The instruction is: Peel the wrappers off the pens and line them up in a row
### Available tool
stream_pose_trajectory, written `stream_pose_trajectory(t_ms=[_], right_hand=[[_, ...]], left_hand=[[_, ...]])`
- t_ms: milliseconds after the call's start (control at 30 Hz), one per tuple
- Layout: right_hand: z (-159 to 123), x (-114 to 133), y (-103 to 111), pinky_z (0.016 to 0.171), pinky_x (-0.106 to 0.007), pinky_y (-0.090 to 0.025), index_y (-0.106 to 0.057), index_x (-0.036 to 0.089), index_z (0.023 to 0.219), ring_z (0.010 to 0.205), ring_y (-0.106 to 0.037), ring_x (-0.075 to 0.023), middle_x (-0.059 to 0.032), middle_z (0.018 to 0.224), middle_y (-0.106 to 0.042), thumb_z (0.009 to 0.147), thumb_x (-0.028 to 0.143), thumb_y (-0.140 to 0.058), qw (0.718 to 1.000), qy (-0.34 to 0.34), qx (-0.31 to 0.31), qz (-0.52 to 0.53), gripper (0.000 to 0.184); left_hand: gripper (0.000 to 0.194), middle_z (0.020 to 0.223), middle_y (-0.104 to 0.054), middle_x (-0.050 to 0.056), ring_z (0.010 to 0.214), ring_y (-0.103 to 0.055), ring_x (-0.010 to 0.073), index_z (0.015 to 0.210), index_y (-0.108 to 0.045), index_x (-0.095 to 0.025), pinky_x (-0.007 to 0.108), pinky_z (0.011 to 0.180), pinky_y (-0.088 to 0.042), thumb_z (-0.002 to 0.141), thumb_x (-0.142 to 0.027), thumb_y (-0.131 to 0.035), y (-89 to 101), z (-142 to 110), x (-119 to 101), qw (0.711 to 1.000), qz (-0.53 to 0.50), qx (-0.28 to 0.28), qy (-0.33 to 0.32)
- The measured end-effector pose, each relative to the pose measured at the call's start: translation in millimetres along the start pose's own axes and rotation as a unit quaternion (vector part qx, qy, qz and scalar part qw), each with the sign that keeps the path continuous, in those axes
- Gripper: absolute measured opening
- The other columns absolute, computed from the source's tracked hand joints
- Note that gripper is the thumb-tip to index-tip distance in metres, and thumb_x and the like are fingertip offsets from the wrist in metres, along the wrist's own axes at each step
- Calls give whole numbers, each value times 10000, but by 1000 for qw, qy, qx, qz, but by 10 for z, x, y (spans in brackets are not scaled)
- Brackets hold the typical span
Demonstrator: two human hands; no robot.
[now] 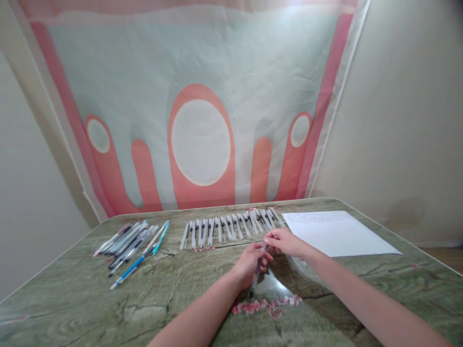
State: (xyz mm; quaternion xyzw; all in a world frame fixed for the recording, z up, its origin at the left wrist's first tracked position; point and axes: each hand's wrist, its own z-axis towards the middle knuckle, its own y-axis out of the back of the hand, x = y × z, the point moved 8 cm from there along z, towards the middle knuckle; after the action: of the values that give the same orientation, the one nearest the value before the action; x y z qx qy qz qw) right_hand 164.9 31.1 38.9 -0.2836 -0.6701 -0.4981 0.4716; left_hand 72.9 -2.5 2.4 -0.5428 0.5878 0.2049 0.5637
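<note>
In front of me, near the middle of the table, both hands meet on one slim pen [256, 278] with a clear barrel. It slants, with its dark end pointing down toward me. My left hand [249, 262] wraps its fingers around the barrel. At the upper end my right hand [284, 242] pinches the pen; the exact part between those fingertips is hidden. Just beyond the hands runs a row of clear pen pieces with black parts [219, 229], laid side by side. More clear pieces [291, 261] show partly under my right wrist.
A loose pile of pens [126, 243] lies on the left, with a blue pen [132, 272] nearest me. A white paper sheet [336, 233] with writing along its far edge lies to the right. The wood-patterned table [144, 313] bears printed pink flowers; a patterned curtain [246, 58] hangs behind.
</note>
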Motion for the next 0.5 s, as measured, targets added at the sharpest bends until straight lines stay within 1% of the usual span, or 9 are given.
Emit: stream_pose_trajectory(t_ms=[100, 200, 333, 500], right_hand=[[-17, -81, -36, 460, -190, -368, -587, 125, 756, 503, -495, -81, 4, 583, -572, 730, 400, -530, 998, -28, 1, 55, 281], [-29, -100, -28, 450, -184, -360, -573, 127, 728, 469, -462, -65, 17, 559, -553, 730, 392, -533, 998, -27, -9, 61, 268], [-14, -121, -21, 452, -185, -376, -555, 141, 740, 487, -489, -75, 7, 597, -579, 754, 385, -497, 999, -13, -22, 26, 251], [32, -127, 13, 438, -187, -394, -540, 151, 727, 478, -512, -83, 1, 605, -589, 773, 349, -468, 997, 18, -47, -58, 215]], left_hand=[[201, 634, -543, 13, 426, -363, 41, 865, -430, -144, 172, 418, -215, 704, -250, -486, -8, -2, -7, 1000, 3, 0, -1], [220, 632, -543, 11, 429, -368, 41, 865, -429, -145, 169, 420, -216, 692, -259, -504, -13, -5, -11, 1000, -1, -3, 2], [237, 639, -546, 11, 411, -349, 32, 861, -427, -148, 163, 411, -190, 685, -280, -515, -19, -7, -17, 1000, -3, 2, 3], [222, 635, -541, 8, 390, -314, 19, 850, -438, -140, 158, 398, -159, 686, -275, -503, -28, -1, -26, 1000, 0, 21, -3]])
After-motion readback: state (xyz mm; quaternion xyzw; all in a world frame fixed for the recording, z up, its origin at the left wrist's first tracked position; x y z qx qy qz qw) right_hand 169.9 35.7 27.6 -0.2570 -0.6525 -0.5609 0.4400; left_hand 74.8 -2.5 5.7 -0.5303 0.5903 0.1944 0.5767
